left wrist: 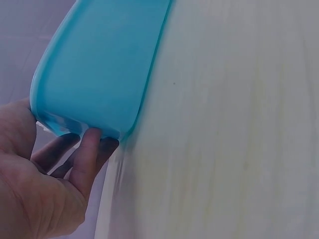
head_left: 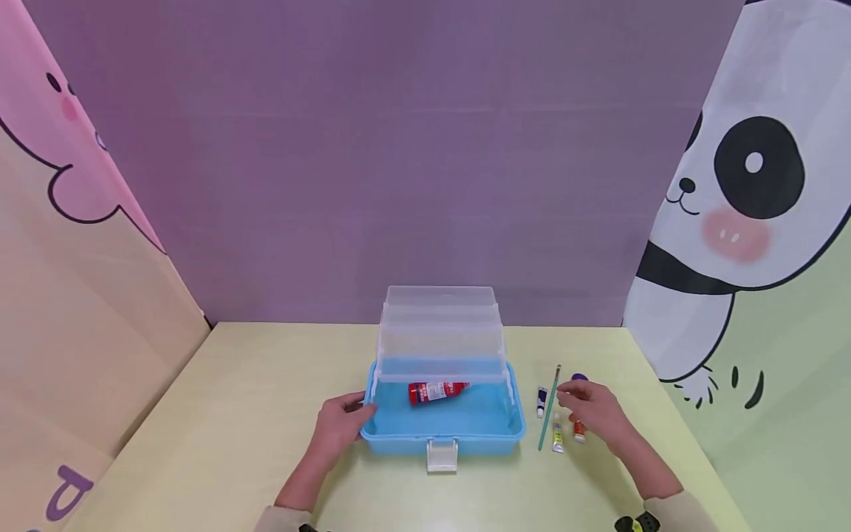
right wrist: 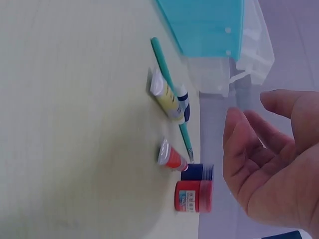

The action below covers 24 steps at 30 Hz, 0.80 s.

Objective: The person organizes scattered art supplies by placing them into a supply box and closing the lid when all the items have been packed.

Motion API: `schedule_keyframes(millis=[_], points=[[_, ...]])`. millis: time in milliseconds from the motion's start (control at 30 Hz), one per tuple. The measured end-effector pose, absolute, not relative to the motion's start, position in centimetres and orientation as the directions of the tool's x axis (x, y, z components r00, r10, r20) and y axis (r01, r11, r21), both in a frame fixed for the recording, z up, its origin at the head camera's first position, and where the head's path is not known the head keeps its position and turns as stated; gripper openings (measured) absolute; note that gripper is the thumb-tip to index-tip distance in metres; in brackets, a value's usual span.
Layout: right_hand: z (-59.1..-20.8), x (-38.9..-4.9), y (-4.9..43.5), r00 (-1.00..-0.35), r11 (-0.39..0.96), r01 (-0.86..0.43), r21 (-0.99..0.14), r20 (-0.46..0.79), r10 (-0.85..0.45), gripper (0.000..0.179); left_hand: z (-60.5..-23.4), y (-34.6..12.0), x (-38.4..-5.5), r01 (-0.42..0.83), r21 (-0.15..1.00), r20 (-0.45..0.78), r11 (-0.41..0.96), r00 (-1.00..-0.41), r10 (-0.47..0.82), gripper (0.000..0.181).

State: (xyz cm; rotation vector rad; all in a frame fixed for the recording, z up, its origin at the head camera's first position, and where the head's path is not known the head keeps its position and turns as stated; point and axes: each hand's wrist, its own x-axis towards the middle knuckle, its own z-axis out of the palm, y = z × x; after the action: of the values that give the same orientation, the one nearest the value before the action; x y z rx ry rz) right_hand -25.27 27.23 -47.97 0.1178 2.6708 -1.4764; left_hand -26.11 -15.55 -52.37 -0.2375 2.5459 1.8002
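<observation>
A light blue plastic box [head_left: 392, 445] stands with its clear lid [head_left: 440, 325] raised, and a red bottle [head_left: 435, 392] lies inside. My left hand [head_left: 337, 425] grips the box's left end, thumb at the rim and fingers against the outer wall [left wrist: 99, 79]. Over the paint things on the right hovers my right hand [head_left: 598, 412], fingers loosely bent, nothing visible between them. Near it lie a green paintbrush [head_left: 548, 410], a dark blue paint tube [head_left: 541, 400], a yellow tube [head_left: 557, 434] and a red tube [right wrist: 175, 159].
A red jar [right wrist: 192, 196] and a dark blue jar [right wrist: 196, 172] stand beyond the red tube, mostly hidden by the right hand in the head view. A white latch [head_left: 442, 456] hangs at the box's front. Behind the pale table [head_left: 266, 384] rises a purple backdrop [head_left: 425, 162].
</observation>
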Motion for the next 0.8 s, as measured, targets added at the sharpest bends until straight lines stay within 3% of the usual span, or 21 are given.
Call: schedule_keyframes(millis=[333,567,800], points=[[-49.5,-24.9,27.3,-0.998,0.651,0.052,-0.757,-0.02,0.056,0.02,-52.6,-15.7,-26.3,-0.135,0.94,-0.108,0.314,-0.989,-0.103,0.047],[-50.7,-25.5,26.6,-0.994,0.787,-0.055,-0.615,0.111,0.018,0.009,-52.6,-15.7,-26.3,-0.14,0.942,-0.114,0.305,-0.988,-0.102,0.046],[-50.6,-26.0,25.1,-0.998,0.867,0.027,-0.498,0.036,0.052,0.015,-52.4,-15.6,-26.1,-0.143,0.941,-0.115,0.306,-0.987,-0.108,0.046]])
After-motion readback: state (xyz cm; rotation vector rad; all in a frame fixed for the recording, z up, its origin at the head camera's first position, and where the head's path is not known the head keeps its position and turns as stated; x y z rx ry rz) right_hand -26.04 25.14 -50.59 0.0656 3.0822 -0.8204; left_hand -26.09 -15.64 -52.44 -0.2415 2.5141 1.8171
